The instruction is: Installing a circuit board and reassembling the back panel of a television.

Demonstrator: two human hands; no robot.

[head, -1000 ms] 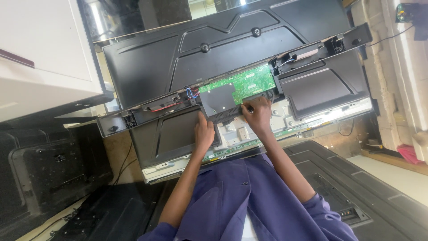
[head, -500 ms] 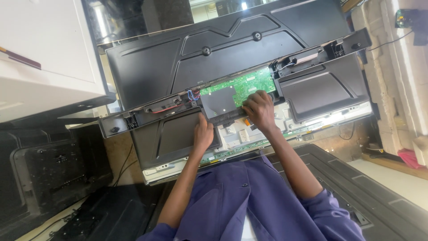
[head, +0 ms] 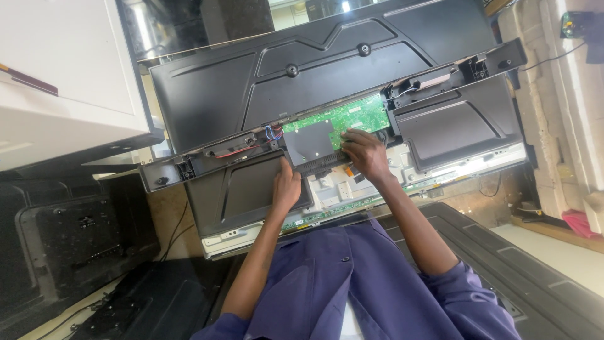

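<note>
- The right hand [head: 365, 154] covers whatever its fingers press; whether they pinch a small tool cannot be told.
- The near edge of the long black flat-screen back panel [head: 327, 69] is hidden behind the purple sleeves [head: 352, 283].
- The left hand [head: 286, 189] lies flat, fingers together and extended, on the dark plastic cover [head: 242, 192], fingertips touching the black metal shield plate [head: 309, 141].
- Right fingers are curled, resting at the near edge of the green circuit board [head: 352, 116].
- The panel's long axis runs left to right, its right end tilted farther away; the board sits at its middle.
</note>
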